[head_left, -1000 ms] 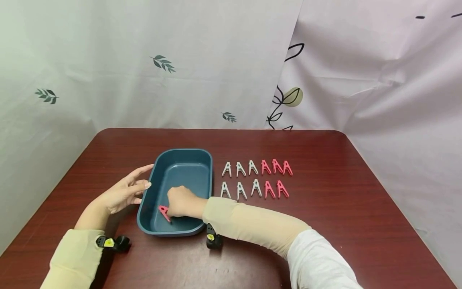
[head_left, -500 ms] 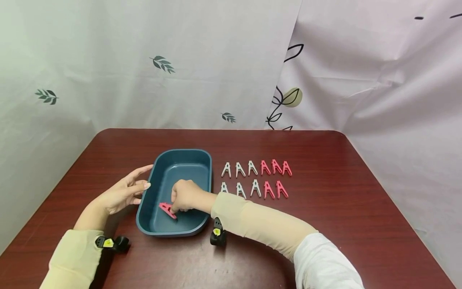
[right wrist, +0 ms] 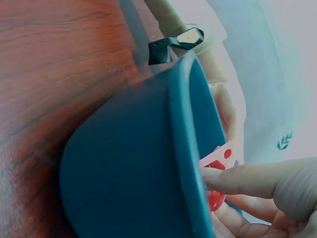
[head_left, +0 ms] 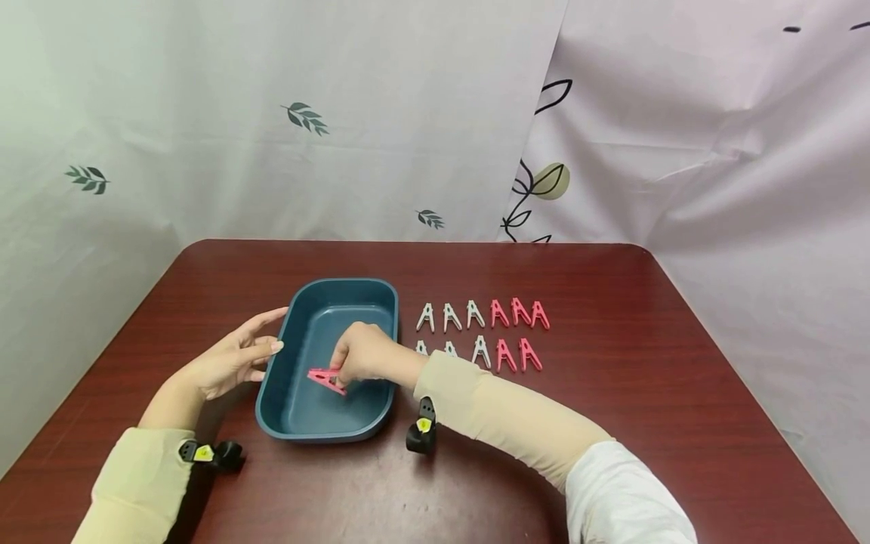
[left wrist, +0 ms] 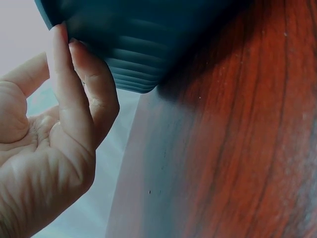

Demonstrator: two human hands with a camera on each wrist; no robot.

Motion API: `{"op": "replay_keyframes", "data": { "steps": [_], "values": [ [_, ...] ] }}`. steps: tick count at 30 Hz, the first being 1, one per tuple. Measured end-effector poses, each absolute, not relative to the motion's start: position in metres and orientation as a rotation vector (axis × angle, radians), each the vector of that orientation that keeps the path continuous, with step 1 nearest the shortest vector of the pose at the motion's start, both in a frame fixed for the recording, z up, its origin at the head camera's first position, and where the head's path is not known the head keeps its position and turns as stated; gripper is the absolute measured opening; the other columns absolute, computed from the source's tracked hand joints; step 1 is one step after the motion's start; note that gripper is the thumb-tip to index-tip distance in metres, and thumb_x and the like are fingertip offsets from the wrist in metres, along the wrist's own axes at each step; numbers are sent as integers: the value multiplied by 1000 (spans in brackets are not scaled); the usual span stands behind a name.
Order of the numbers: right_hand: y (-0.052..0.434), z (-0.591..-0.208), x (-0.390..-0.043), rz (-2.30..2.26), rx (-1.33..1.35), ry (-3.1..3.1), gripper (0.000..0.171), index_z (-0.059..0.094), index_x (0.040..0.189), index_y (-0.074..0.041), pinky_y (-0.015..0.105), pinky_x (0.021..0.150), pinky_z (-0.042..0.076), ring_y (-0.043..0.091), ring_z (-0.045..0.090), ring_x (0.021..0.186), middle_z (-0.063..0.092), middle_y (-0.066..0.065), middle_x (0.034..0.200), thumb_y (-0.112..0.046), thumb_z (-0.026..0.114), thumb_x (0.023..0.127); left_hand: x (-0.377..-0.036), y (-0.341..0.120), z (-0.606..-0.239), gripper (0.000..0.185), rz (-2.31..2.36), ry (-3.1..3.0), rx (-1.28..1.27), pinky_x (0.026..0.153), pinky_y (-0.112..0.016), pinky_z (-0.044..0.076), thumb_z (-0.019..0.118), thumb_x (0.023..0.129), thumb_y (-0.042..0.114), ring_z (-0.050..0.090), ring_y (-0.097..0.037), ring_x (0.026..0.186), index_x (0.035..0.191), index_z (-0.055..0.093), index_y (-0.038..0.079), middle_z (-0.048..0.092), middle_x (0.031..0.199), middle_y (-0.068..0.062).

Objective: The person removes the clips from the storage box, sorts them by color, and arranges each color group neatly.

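Observation:
A dark blue oval tub (head_left: 297, 423) stands on the red-brown table (head_left: 612, 423). Inside it my right hand (head_left: 363, 355) pinches a pink clothespin (head_left: 325, 379) by its end; the right wrist view shows the pink clothespin (right wrist: 218, 171) between my fingertips, just past the tub (right wrist: 124, 168) rim. My left hand (head_left: 231, 361) rests with straight fingers against the tub's left wall, and in the left wrist view its fingertips (left wrist: 74, 74) touch the ribbed outside of the tub (left wrist: 148, 44).
To the right of the tub lie two rows of clothespins: white ones (head_left: 447, 317) on the left, pink ones (head_left: 519, 313) on the right. My right forearm hides part of the near row. Draped cloth hangs behind the table.
My right hand has lifted the pink clothespin off the tub floor and drawn it up and to the right. The left hand has stayed at the tub's wall.

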State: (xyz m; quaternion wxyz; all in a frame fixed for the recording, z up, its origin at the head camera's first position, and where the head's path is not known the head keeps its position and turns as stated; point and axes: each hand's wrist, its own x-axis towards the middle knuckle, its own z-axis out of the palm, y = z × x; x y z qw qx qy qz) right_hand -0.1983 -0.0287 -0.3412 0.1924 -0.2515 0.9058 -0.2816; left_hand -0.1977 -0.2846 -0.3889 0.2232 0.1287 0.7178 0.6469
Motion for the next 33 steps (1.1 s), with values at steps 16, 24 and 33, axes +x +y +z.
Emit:
{"op": "replay_keyframes", "data": {
  "steps": [16, 24, 33],
  "values": [
    [1, -321, -204, -1006, -517, 2370, 10, 73, 77, -7, 20, 55, 54, 11, 62, 60, 68, 1, 70, -1, 79, 72, -199, -286, -389, 57, 1814, 1929, 377, 72, -34, 59, 44, 100, 5, 67, -14, 91, 148, 20, 26, 66, 104, 1],
    [22, -320, -210, -1208, -389, 2268, 12, 71, 81, -3, 26, 59, 57, 15, 64, 61, 67, 7, 75, 1, 79, 72, -196, -282, -389, 56, 1817, 1954, 359, 70, -32, 59, 44, 100, 7, 67, -13, 90, 148, 21, 24, 66, 105, 3],
    [35, -319, -210, -1298, -354, 2282, 19, 73, 90, -2, 39, 75, 58, 13, 62, 67, 68, 4, 83, -5, 81, 72, -194, -281, -386, 55, 1796, 2010, 337, 67, -29, 58, 46, 99, 8, 66, -11, 85, 147, 23, 22, 66, 99, 4]
  ]
}}
